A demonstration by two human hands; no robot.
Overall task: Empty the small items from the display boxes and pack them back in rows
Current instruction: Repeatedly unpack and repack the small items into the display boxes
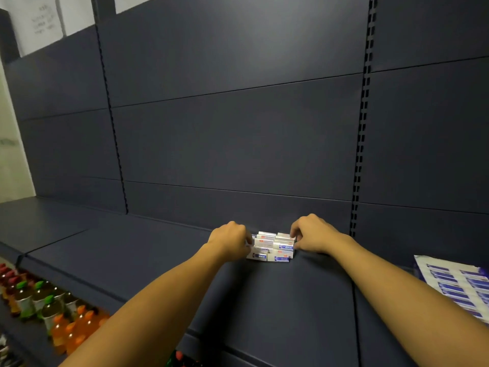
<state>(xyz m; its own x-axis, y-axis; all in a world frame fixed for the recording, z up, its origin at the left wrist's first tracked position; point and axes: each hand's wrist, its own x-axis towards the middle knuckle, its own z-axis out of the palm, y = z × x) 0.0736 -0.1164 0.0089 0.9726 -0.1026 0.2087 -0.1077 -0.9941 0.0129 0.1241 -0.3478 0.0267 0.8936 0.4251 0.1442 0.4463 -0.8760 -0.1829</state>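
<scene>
Evidently, the stack of small cartons (272, 246) on the dark shelf (291, 300) is gripped at its ends by the left hand (231, 238) and right hand (313, 234), fingers curled. If squeezed unevenly, cartons could be toppled. The flat display box (457, 284) is cut off; fingertips are hidden.

Head cam, wide-angle, looks fwd/down at dark shelf (264, 300), near.
</scene>
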